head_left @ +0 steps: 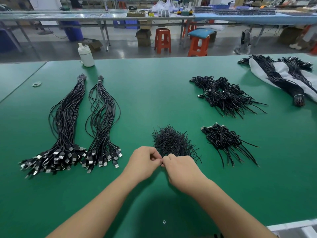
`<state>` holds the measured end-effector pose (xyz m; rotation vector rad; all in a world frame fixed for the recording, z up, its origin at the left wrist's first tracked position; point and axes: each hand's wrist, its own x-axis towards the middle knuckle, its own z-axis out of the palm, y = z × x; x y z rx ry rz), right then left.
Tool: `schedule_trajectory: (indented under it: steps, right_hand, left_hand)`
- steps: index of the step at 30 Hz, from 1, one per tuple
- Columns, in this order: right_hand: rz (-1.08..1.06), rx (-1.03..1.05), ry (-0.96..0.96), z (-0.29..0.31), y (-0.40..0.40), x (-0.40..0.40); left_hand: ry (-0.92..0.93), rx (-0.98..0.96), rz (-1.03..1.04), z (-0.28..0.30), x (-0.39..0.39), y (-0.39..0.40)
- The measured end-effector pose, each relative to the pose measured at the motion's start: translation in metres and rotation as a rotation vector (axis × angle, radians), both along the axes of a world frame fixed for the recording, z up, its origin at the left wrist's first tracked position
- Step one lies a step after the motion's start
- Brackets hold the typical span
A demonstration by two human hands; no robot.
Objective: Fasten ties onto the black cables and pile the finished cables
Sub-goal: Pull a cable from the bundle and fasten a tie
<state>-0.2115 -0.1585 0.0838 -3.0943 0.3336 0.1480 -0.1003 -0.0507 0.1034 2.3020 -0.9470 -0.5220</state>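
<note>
Both my hands meet at the near centre of the green surface [154, 93]. My left hand [144, 163] and right hand [181, 167] have fingers curled in, fingertips nearly touching each other, pinching sth small and black between them. Prob a tie, but it's mostly hidden by my fingers so I can't say for sure, and I can't tell if a cable is in there too.

Just beyond my hands, touching the right one from the far side, sits the heap of loose black ties [173, 141], short strands sticking out every way.

To the right of that heap, a bit apart, lies a small pile of coiled cables [226, 141] with tails fanning toward the near right. Farther back on the same side there's a bigger pile of coiled cables [224, 97], same look, tails pointing right.

On my left, two long bundles lie side by side, USB plugs at the near end: left bundle [63, 127] and right bundle [103, 121], each bound at the far tip w/ a band.

Far right corner: more bundled cables on a grey-white bag [283, 73]. Far left: a white bottle [85, 54] stands near the surface's back edge, and some rubber bands [37, 84] lie on the left part of the surface.

Beyond the surface, red stools [162, 40] and another long workbench [103, 15].
</note>
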Motion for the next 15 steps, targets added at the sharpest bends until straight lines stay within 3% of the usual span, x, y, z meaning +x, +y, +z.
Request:
schedule_trajectory:
  steps: [4,8,12,15]
  right_hand:
    - [-0.095,0.124,-0.035,-0.003,0.004,0.002]
    - [-0.262,0.646,0.041,0.002,0.003,0.003]
    - [-0.508,1.345,-0.102,0.011,-0.003,0.005]
    - [-0.524,1.539,-0.235,0.013,-0.004,0.005]
  left_hand:
    - [-0.118,-0.016,-0.001,-0.004,-0.002,0.0]
    - [-0.323,-0.082,-0.092,-0.012,-0.007,0.005]
    - [-0.447,-0.25,-0.145,-0.019,-0.009,0.013]
    - [-0.459,-0.381,-0.164,-0.02,-0.009,0.015]
